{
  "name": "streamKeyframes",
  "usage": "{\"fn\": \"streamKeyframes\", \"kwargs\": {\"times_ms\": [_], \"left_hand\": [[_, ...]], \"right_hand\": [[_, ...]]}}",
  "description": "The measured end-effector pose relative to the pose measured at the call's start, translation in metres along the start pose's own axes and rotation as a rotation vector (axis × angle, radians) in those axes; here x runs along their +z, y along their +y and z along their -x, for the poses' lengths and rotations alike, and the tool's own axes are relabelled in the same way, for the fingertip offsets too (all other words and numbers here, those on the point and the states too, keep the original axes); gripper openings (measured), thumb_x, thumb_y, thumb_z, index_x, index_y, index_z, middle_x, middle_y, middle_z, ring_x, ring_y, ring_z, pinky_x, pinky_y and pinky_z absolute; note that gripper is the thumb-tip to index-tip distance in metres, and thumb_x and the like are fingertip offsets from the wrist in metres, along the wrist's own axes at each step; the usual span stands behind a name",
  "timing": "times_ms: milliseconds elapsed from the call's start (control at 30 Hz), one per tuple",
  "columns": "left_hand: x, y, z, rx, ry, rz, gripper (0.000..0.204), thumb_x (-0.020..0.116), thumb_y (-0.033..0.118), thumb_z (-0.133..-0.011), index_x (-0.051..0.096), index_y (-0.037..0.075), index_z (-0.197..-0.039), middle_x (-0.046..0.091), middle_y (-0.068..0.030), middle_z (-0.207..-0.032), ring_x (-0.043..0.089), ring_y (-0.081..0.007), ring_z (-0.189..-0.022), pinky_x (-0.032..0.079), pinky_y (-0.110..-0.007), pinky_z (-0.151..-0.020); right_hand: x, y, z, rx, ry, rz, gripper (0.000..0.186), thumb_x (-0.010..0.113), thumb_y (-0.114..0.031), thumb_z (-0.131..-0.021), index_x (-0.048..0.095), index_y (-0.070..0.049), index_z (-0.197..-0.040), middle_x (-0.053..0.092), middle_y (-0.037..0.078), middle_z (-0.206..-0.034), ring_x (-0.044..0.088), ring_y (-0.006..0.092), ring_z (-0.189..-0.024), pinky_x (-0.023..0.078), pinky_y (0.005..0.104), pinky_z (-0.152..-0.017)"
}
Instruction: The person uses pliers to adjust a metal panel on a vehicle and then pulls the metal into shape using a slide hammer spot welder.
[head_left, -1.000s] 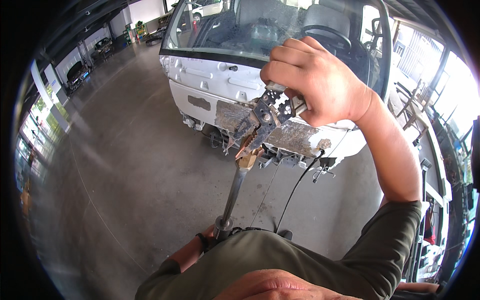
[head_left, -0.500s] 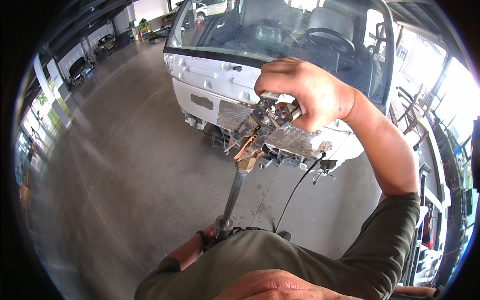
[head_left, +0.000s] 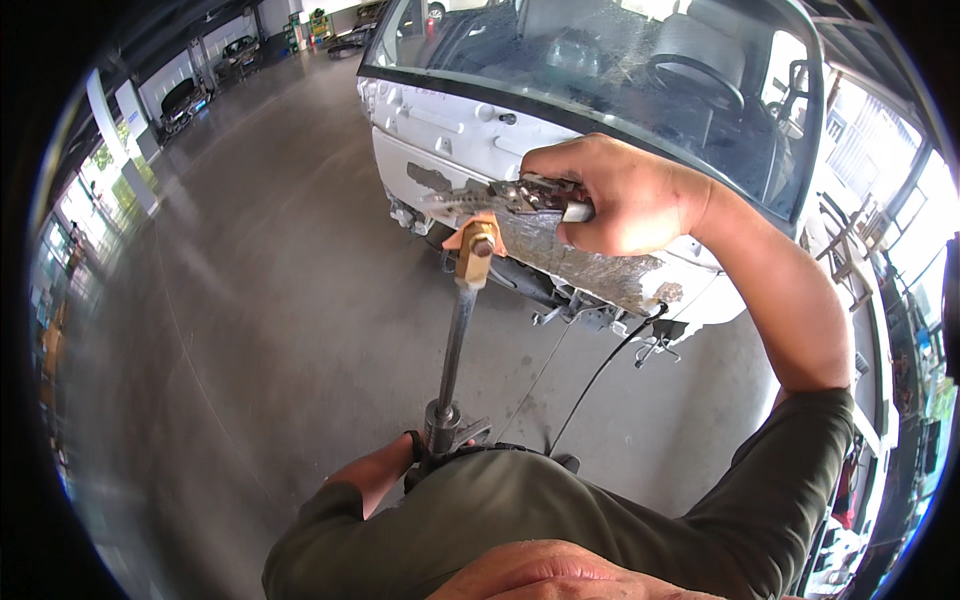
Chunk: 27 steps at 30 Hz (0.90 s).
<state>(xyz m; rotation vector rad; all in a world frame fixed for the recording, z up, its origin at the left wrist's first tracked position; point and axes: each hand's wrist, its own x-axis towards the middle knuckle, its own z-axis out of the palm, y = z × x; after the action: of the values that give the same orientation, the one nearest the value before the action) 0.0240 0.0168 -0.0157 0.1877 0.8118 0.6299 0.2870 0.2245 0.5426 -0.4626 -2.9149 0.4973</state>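
Observation:
In my right hand (head_left: 635,195), raised and closed, is a worn pair of pliers (head_left: 540,196). Its jaws point left and are blurred. They lie just above a bent copper-coloured tip (head_left: 490,228); I cannot tell whether they touch it. That tip sits on a brass-coloured block (head_left: 472,265) with a nut or bolt end, at the top of a slide hammer (head_left: 455,345) with a steel rod and a dark cylindrical weight. My left hand (head_left: 422,445), mostly hidden behind the weight and my shirt, holds the slide hammer's lower end. Its wrist wears a dark band.
Ahead stands a white vehicle cab (head_left: 450,135) with its front stripped, bare-metal patches and a torn lower edge. A black cable (head_left: 605,370) hangs from that edge towards my feet. Rails and a rack stand at the right; parked cars (head_left: 182,103) are far left.
The pliers have come off the brass block and swung to point left above the copper tip. The slide hammer stands more upright. The cab has shifted rightward in view.

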Motion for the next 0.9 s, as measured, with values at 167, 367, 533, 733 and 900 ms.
{"fn": "streamKeyframes", "kwargs": {"times_ms": [167,367,533,733,900], "left_hand": [[0.003,-0.004,0.004,0.011,-0.011,0.026,0.024,0.073,0.035,-0.099,0.071,0.012,-0.105,0.076,-0.0077,-0.099,0.074,-0.0198,-0.090,0.063,-0.038,-0.085],[0.012,-0.006,0.006,0.016,-0.027,0.044,0.025,0.073,0.035,-0.099,0.071,0.011,-0.106,0.076,-0.0086,-0.099,0.074,-0.0205,-0.089,0.063,-0.039,-0.084],[0.011,-0.004,0.005,0.021,-0.031,0.069,0.026,0.073,0.034,-0.098,0.071,0.010,-0.107,0.076,-0.0094,-0.099,0.075,-0.0210,-0.088,0.063,-0.039,-0.083],[0.010,-0.001,0.001,0.019,-0.045,0.086,0.027,0.073,0.034,-0.098,0.070,0.009,-0.108,0.076,-0.0103,-0.100,0.075,-0.0216,-0.087,0.063,-0.039,-0.082],[0.009,0.003,-0.004,0.021,-0.050,0.098,0.028,0.073,0.033,-0.098,0.070,0.008,-0.109,0.076,-0.0110,-0.100,0.075,-0.0221,-0.087,0.064,-0.039,-0.081]], "right_hand": [[0.000,-0.014,-0.008,0.159,-0.048,-0.060,0.033,0.070,-0.003,-0.081,0.062,0.000,-0.113,0.058,0.011,-0.081,0.054,0.0181,-0.075,0.047,0.0371,-0.070],[0.010,0.001,-0.010,0.084,-0.060,-0.131,0.038,0.061,-0.008,-0.081,0.063,-0.001,-0.119,0.063,0.010,-0.088,0.057,0.0177,-0.077,0.047,0.0349,-0.072],[0.001,0.002,-0.026,0.155,-0.213,-0.139,0.040,0.062,-0.004,-0.081,0.060,-0.002,-0.121,0.059,0.006,-0.096,0.052,0.0155,-0.085,0.046,0.0318,-0.080],[-0.001,0.012,-0.028,0.100,-0.127,-0.024,0.035,0.058,-0.003,-0.078,0.061,-0.005,-0.114,0.055,0.007,-0.079,0.050,0.0173,-0.070,0.043,0.0360,-0.067],[0.000,0.014,-0.029,0.075,-0.092,0.007,0.033,0.058,-0.002,-0.079,0.061,-0.005,-0.111,0.055,0.008,-0.077,0.050,0.0168,-0.069,0.043,0.0362,-0.066]]}}
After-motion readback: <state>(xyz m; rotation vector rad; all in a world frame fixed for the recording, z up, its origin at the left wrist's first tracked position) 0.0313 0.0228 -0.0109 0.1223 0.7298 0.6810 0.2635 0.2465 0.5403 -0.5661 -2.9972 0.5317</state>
